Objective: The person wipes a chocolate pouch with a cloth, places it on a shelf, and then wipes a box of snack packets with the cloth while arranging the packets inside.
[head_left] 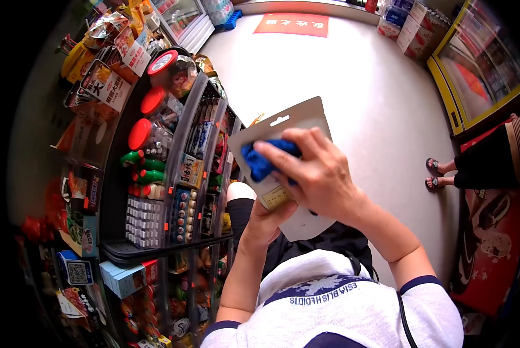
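Note:
In the middle of the head view is a flat grey package [304, 115] with a hang hole at its top and a yellowish label lower down. My left hand [270, 219] grips its lower left edge. My right hand [318, 168] is closed on a blue cloth [262, 160] and presses it against the face of the package. Part of the cloth is hidden under the fingers of my right hand.
A shelf rack [135, 253] with red-lidded jars [140, 134] and packets stands to the left. A person [486, 156] in sandals is at the right, by a yellow-framed cooler [454, 110]. A red mat [292, 25] lies at the far end of the floor.

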